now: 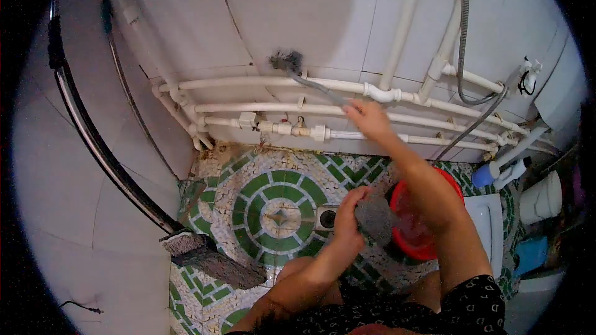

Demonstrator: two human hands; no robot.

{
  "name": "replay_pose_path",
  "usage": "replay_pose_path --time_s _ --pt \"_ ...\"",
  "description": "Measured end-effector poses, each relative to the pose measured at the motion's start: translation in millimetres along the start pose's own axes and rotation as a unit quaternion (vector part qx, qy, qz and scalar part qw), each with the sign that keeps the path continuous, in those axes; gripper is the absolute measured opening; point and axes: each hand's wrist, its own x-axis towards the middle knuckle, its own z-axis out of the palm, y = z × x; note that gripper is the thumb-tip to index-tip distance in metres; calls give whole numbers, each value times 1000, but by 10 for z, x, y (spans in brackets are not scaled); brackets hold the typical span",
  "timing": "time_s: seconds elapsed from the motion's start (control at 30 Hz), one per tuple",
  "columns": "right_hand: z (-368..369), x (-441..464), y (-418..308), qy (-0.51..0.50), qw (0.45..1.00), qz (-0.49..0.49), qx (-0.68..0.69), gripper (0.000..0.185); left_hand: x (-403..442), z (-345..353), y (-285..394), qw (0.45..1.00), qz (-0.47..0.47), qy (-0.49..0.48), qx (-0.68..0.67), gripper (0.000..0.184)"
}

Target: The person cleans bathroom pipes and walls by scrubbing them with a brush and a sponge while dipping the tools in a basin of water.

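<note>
My right hand (pixel 370 119) is closed around the grey handle of a scrubbing brush (pixel 321 90). Its dark, scruffy head is up against the tiled wall, just above the top white pipe. Lower down, my left hand (pixel 347 226) grips a dark grey, rounded object (pixel 374 218), whose kind I cannot make out. That object is beside a red basin (pixel 415 249) on the floor, which holds liquid and is partly covered by my right forearm.
White pipes (pixel 248 82) run along the wall. A flat mop (pixel 217 263) leans at the left, with another long pole (pixel 133 102) behind it. The floor (pixel 273 189) has green-and-white tiles. At right stand a white bucket (pixel 541 201), a blue container (pixel 531 254) and bottles (pixel 513 172).
</note>
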Motion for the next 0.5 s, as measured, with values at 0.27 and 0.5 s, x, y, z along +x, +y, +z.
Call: replay_pose_path --time_s 0.27,0.5 --pt "-506 83 -70 168 970 22 177 29 -222 -42 -22 983 69 -170 29 57" --pt "99 -411 289 152 970 18 191 27 -135 -217 -124 934 166 -262 175 59"
